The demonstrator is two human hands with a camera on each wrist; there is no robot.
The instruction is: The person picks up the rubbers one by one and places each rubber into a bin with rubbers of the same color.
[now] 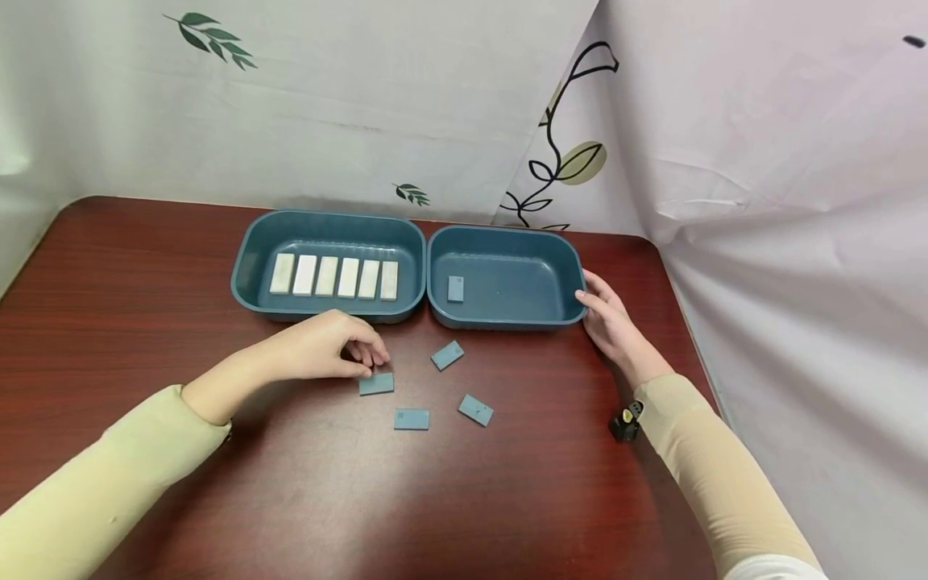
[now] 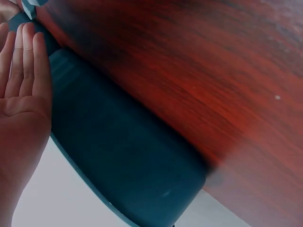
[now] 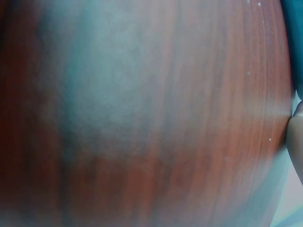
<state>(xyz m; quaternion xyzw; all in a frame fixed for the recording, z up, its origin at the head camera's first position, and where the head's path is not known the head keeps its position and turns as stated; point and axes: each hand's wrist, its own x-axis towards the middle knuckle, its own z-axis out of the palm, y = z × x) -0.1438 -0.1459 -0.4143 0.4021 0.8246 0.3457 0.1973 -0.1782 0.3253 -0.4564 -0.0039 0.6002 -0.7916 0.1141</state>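
In the head view my left hand (image 1: 329, 346) hovers over the table with loosely bent fingers, its thumb tip at the upper edge of a flat blue-grey rectangular tile (image 1: 377, 385). Another tile (image 1: 447, 355) lies up and to the right, with one tile (image 1: 412, 419) below and one more (image 1: 475, 410) to the right. My right hand (image 1: 612, 326) holds the right end of a dark blue bin (image 1: 507, 325), thumb at the rim and fingers along the outside. Inside that bin, toward the left, lies a blue-grey tile (image 1: 455, 289).
A matching blue bin (image 1: 326, 314) stands against the first bin's left side. Several white tiles (image 1: 348, 278) lie in a row inside it. White patterned sheeting (image 1: 348, 105) hangs behind the red-brown table (image 1: 290, 499). A small black object (image 1: 624, 425) is by the right sleeve.
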